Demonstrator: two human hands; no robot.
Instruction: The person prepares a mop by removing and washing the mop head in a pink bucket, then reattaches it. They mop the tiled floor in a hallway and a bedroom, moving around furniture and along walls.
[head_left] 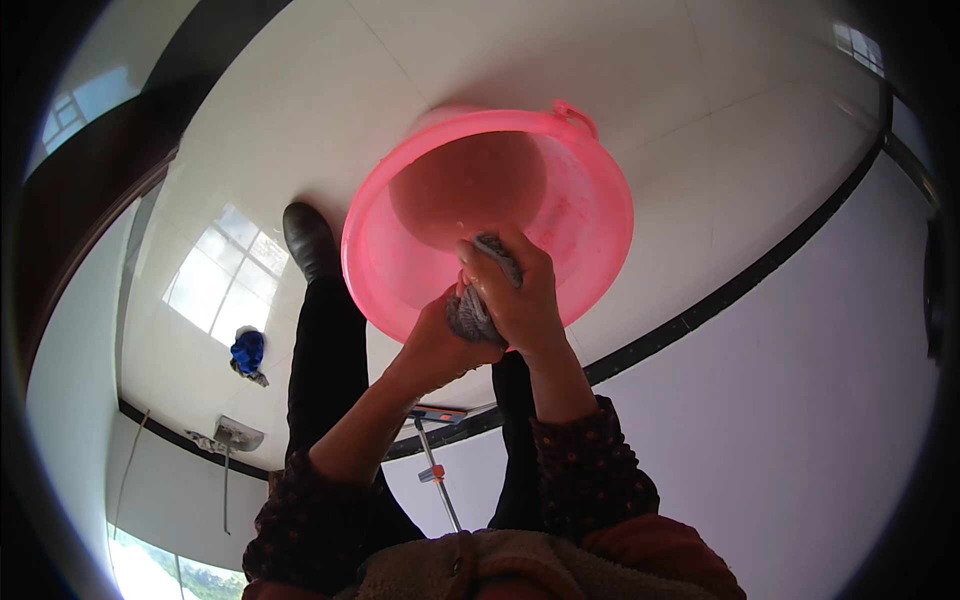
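Observation:
A grey cloth (474,316) is bunched between my two hands above the near side of a pink plastic basin (372,290). My left hand (440,345) grips its lower end, fingers wrapped round it. Higher up and to the right, my right hand (520,300) is closed round the upper part, and a bit of cloth shows beyond its fingers. Both hands look wet. Murky brownish water (465,190) lies in the far part of the basin, which stands on the floor.
My black boot (310,240) stands left of the basin. A blue bundle (247,352) lies on the pale tiled floor (400,40). A flat mop (432,470) with a metal pole is between my legs, and a dustpan-like tool (238,434) is at lower left. A white wall (760,390) rises at right.

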